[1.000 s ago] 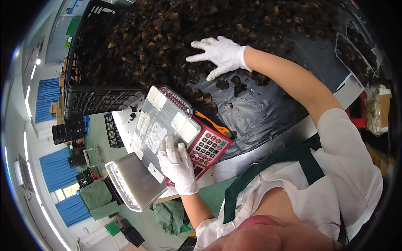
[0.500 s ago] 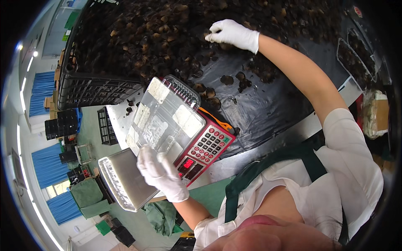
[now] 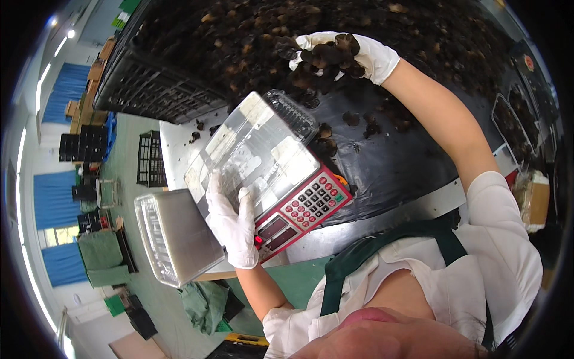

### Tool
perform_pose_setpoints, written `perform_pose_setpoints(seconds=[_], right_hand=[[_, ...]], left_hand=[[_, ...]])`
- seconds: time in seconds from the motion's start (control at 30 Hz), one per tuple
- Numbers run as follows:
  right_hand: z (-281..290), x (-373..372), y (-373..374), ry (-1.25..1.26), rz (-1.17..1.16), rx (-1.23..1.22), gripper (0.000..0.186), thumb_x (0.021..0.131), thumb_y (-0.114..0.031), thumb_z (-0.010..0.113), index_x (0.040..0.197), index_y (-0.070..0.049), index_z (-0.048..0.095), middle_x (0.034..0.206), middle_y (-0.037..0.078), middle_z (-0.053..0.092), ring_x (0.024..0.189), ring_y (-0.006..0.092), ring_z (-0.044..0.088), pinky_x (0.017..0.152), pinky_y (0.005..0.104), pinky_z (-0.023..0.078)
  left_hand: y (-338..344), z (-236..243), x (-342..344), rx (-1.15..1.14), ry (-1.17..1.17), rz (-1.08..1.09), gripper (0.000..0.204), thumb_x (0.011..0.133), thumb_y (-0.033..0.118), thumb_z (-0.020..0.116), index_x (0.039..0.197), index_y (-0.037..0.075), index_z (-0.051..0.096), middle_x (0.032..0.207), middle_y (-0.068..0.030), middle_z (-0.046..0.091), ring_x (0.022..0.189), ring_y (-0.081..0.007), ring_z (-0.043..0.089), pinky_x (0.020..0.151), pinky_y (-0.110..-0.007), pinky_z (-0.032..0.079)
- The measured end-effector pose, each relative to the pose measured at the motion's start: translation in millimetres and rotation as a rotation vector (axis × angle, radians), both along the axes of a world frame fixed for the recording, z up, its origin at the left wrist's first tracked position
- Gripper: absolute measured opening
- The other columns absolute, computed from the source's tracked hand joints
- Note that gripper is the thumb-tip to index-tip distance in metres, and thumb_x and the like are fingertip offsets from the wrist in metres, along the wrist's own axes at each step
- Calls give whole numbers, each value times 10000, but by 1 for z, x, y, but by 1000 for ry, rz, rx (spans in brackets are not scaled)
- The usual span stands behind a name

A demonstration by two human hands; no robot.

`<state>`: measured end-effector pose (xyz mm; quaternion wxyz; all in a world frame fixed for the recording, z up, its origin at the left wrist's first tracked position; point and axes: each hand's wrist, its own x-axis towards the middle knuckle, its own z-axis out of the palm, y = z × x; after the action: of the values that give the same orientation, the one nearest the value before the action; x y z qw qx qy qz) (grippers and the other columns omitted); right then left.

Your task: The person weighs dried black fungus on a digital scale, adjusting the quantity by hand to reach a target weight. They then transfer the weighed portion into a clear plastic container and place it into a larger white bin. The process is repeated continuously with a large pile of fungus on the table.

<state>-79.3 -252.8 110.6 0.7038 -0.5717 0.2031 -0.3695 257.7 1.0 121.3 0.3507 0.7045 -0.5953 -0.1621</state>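
In white gloves, my right hand [image 3: 373, 58] is closed around a clump of dark wood ear mushrooms [image 3: 332, 58], lifted at the near edge of a large heap [image 3: 251, 36]. My left hand [image 3: 233, 224], fingers apart, lies against the near left edge of a clear plastic tray [image 3: 257, 161] on a red weighing scale [image 3: 299, 209]. Whether the fingertips press on the tray I cannot tell. The hand covers part of the scale's display. Left of the scale stands a stack of clear plastic trays [image 3: 179, 239].
A black slatted crate [image 3: 161, 90] stands at the left of the heap. Loose mushroom pieces [image 3: 362, 121] lie on the black plastic sheet [image 3: 400, 161]. Farther right are filled clear trays [image 3: 517, 119]. Black crates [image 3: 149, 158] and a green cloth [image 3: 203, 305] are on the floor at left.
My right hand has gathered a clump of mushrooms and turned so that it shows. My left hand has reached forward against the tray on the scale. The whole view has shifted slightly.
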Motion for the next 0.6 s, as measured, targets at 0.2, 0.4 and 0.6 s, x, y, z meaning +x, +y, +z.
perform_pose_setpoints(seconds=[0.2,0.4,0.6], right_hand=[[67,94,21,124,180,-82,341,1030,-300,671,1233,-34,731,1077,63,763,919,114,727,789,264,600],[87,171,64,510,531,-395,279,944,-327,760,1003,-55,780,794,60,691,628,133,640,577,309,526],[43,180,62,544,459,-1205,767,733,-346,861,1442,-178,620,1484,64,584,1281,280,618,1058,414,516]], left_hand=[[-6,19,-11,-60,118,17,919,860,-106,698,1657,70,274,1654,-197,383,1548,-303,351,1274,-431,272],[-13,16,13,-107,215,-21,1492,545,325,1049,1692,68,130,1706,-206,271,1554,-310,314,1277,-447,278],[-20,14,-2,-1,187,-9,1434,574,233,1034,1693,66,152,1686,-191,341,1541,-314,370,1250,-424,347]])
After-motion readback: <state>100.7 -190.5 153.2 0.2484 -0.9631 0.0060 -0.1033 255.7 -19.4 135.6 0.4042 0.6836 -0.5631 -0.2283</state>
